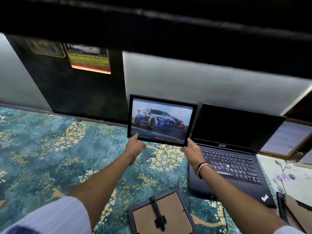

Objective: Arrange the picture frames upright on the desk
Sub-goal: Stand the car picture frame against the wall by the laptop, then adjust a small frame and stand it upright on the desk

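A black picture frame (pixel 162 119) showing a racing car stands upright near the back of the desk, facing me. My left hand (pixel 135 146) pinches its lower left corner and my right hand (pixel 191 150) grips its lower right corner. Whether its bottom edge rests on the desk I cannot tell. A second frame (pixel 161 215) lies face down at the near edge, its cardboard back and black stand facing up, between my forearms.
An open black laptop (pixel 236 149) sits just right of the held frame. A gold-edged frame (pixel 287 141) leans at the far right. The desk (pixel 50 149) wears a teal cloth with yellow flowers. A dark panel and a shelf overhang the back.
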Tool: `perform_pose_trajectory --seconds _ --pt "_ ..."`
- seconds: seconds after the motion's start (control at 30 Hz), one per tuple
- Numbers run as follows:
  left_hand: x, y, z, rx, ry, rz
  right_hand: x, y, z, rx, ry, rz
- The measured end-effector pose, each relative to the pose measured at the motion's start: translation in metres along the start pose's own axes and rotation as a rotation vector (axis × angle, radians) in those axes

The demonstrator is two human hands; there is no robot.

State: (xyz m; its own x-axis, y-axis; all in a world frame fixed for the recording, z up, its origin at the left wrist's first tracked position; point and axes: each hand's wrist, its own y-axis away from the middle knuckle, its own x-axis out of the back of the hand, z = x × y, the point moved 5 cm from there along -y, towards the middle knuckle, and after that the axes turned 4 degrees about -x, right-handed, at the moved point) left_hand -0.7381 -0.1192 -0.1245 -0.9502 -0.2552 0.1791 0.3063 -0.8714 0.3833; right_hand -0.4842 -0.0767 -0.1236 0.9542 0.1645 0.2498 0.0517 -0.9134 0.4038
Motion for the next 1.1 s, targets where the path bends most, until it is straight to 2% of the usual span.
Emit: perform_pose_trajectory --seconds 0.17,0.3,0.57,0.77,0.83,0.97,1.1 --pt "-0.060 0.040 0.018 -0.005 -0.019 -0.128 0.049 0.039 0.011 -0.045 0.043 0.041" --pt "-0.127 0.070 0.043 -0.043 -0.059 -0.234 0.121 0.062 0.023 -0.091 0.020 0.106" --pt "-0.295 0.116 0.079 -0.153 -0.208 -0.450 0.316 0.078 0.063 -0.124 -0.078 0.355" --pt "-0.424 0.150 0.094 -0.146 -0.295 -0.532 0.439 0.063 0.120 -0.155 -0.260 0.378" --pt "-0.465 0.156 0.099 -0.204 -0.308 -0.578 0.462 0.065 0.118 -0.160 -0.280 0.365" --pt "-0.522 0.147 0.112 -0.192 -0.337 -0.539 0.501 0.049 0.120 -0.145 -0.294 0.319" --pt "-0.558 0.124 0.124 -0.139 -0.277 -0.434 0.521 0.019 0.113 -0.090 -0.263 0.247"
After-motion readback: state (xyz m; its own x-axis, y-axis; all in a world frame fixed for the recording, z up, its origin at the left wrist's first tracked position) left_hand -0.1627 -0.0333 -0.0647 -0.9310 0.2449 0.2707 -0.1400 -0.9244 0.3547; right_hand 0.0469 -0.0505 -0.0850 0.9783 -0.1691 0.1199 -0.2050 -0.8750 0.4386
